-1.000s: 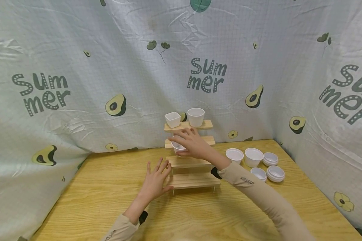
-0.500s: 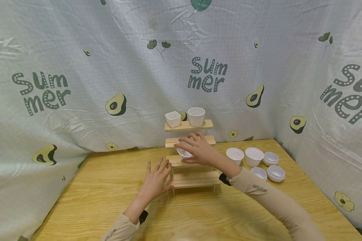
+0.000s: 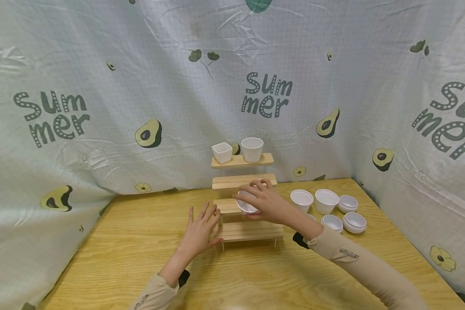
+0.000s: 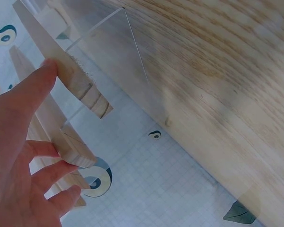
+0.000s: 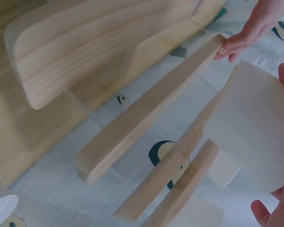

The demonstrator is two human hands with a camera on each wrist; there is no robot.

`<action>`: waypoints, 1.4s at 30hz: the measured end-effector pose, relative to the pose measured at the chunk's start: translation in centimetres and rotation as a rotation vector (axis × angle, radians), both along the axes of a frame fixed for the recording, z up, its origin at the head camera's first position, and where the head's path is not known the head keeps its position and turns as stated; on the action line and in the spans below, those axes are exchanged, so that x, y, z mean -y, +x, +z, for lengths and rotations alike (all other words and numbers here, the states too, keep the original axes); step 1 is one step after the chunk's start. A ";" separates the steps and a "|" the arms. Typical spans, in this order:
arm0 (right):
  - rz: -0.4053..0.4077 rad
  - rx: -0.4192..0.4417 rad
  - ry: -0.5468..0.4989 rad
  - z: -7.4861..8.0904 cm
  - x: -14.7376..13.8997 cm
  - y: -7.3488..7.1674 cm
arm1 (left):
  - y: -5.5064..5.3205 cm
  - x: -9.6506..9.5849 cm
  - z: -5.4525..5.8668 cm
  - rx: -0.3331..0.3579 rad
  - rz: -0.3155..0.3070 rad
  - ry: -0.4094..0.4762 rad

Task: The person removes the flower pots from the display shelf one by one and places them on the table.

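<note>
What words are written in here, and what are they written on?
"sum mer" on the cloth, left side.
"sum mer" on the cloth, middle.
"su... mer" on the cloth, right side, cut off by the picture's edge.
Right sleeve: dark lettering, too small to read surely.
Left sleeve: lettering, also too small.
White pot: no writing shows.

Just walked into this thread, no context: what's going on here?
A person's right grip holds a white cup by the second-lowest tier of a four-tier wooden stand; whether the cup touches it, I can't tell. The left grip touches the stand's left end. A square white pot and a round white pot sit on the top tier. More white containers are on the table, right of the stand.
</note>
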State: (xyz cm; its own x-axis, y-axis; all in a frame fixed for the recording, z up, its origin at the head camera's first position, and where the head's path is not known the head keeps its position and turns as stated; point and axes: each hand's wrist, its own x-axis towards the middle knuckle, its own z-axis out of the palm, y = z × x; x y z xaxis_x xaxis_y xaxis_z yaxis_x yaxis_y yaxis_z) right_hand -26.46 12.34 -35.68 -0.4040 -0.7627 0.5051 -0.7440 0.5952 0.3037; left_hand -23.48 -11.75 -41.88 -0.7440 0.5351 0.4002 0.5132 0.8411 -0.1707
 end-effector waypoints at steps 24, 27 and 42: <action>-0.040 -0.050 0.018 -2.9 -3.6 2.6 | 0.0 0.1 -0.2 0.024 -0.011 0.025; -0.042 -0.062 0.009 -3.3 -4.0 2.9 | 0.0 0.1 -0.2 0.020 -0.010 0.027; -0.065 0.025 -0.045 -5.0 -7.3 4.6 | -0.1 0.0 -0.4 0.006 -0.001 0.005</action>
State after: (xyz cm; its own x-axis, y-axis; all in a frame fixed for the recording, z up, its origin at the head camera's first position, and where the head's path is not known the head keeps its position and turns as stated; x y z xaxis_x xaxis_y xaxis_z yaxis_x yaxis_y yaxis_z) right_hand -21.88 19.65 -40.66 -0.4648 -0.7112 0.5275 -0.7101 0.6552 0.2577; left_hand -23.62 -11.79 -42.24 -0.7462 0.5336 0.3982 0.5147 0.8417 -0.1633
